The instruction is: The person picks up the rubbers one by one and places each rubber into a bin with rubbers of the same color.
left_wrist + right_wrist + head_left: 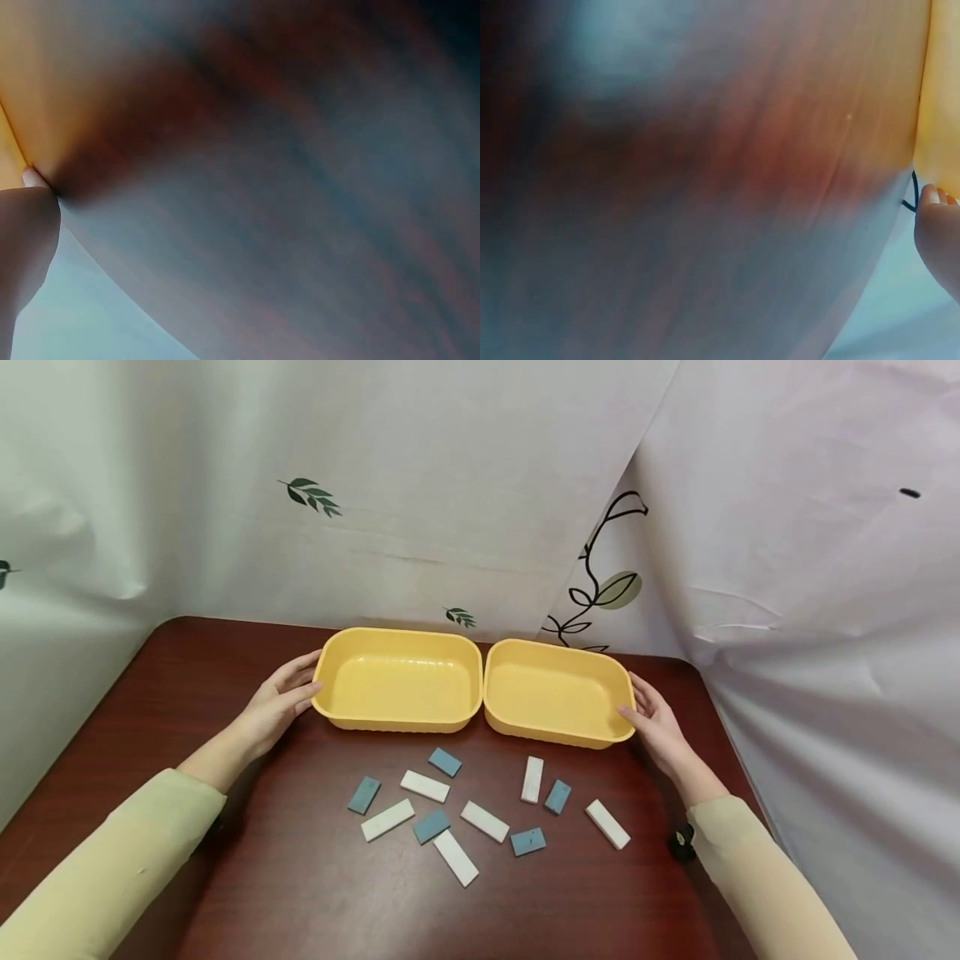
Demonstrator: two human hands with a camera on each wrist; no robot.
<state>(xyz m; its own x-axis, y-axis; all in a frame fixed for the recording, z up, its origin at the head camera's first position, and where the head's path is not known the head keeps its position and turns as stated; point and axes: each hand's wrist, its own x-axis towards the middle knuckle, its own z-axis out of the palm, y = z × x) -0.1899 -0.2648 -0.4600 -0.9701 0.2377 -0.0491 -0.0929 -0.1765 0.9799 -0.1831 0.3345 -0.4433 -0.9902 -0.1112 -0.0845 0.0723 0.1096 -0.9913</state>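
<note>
Two shallow yellow plastic bins with rounded corners stand side by side at the back of the table, their inner ends close together. At the outer end of the left bin, my left hand holds the rim, thumb at the edge and fingers along the outside. My right hand grips the outer end of the right bin, its thumb over the rim and its fingers behind the wall. No blocks show inside either bin. Each wrist view catches only part of a hand beside yellow plastic.
In front of the bins, several white blocks and shorter blue-grey blocks lie scattered on the dark red-brown table. A pale curtain with leaf prints hangs right behind the table and along its sides.
</note>
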